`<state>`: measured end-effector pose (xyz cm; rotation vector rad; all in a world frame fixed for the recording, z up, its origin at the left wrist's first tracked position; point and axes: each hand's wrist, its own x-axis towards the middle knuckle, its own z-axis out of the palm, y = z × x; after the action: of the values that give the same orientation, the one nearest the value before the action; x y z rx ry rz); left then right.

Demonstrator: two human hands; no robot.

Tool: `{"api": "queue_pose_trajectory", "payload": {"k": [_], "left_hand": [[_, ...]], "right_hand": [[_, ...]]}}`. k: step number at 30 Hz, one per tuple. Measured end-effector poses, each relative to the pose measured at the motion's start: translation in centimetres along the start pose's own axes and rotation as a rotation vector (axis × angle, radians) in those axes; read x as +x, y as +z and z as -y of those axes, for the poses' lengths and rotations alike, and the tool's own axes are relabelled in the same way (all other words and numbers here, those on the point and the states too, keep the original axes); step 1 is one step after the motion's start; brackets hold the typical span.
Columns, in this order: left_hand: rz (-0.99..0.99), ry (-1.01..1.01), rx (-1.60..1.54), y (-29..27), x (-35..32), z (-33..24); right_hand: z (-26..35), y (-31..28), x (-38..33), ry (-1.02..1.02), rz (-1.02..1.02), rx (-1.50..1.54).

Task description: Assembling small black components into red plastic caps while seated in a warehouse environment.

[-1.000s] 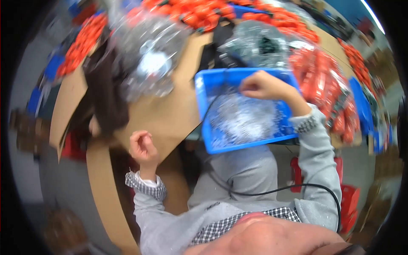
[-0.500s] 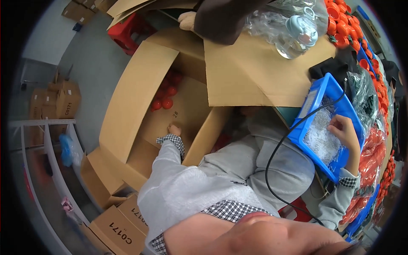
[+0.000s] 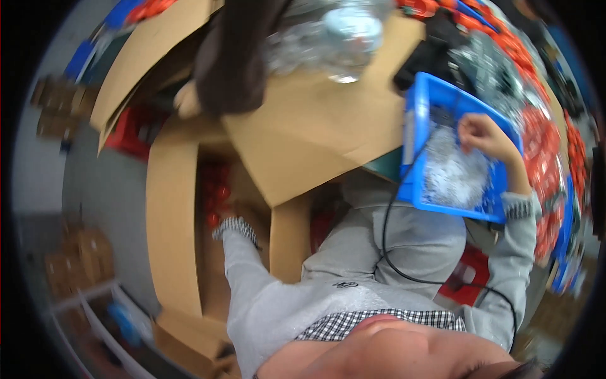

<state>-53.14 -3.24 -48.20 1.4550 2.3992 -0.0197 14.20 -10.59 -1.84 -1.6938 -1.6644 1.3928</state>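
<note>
My left arm reaches down into a deep open cardboard box (image 3: 173,234). Past the checked cuff, my left hand (image 3: 245,209) is dim and smeared by motion, close to several shiny red balls (image 3: 218,189) on the box's floor; its fingers cannot be made out. On my right side a blue plastic bin (image 3: 409,136) holds a heap of small clear and whitish pieces (image 3: 451,183). Above that heap is my right hand (image 3: 483,136), its fingers curled in with the tips together. Whatever lies between those fingertips is too small to tell.
A cardboard sheet (image 3: 309,132) lies ahead, bearing a clear bottle with a pale blue top (image 3: 350,38). Another person's dark sleeve (image 3: 233,57) reaches in beside it. A black cable (image 3: 386,234) runs across my lap. Red-orange parts (image 3: 543,145) in bags line the right.
The whole view has turned and is blurred. My left hand has moved farther into the box, toward the red balls. My right hand stays over the bin, fingers still curled.
</note>
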Motion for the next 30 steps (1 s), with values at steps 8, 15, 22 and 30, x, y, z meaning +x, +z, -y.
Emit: {"api": "queue_pose_trajectory", "payload": {"k": [8,15,22,30], "left_hand": [[0.199,0.299,-0.315,-5.0,-3.1,-17.3],[0.335,0.234,-0.592,-5.2,-3.6,-13.3],[0.478,0.096,-0.896,-5.2,-5.4,-7.8],[0.66,-0.078,-1.25,-7.8,-8.9,-3.0]], "right_hand": [[-1.2,-0.9,-1.4,-0.101,-0.171,0.048],[-0.5,-1.0,-1.3,-0.222,-0.196,-0.073],[-0.7,-1.4,-1.4,-0.209,-0.173,-0.114],[-1.1,-1.3,-0.9,-0.286,-0.172,-0.022]]}}
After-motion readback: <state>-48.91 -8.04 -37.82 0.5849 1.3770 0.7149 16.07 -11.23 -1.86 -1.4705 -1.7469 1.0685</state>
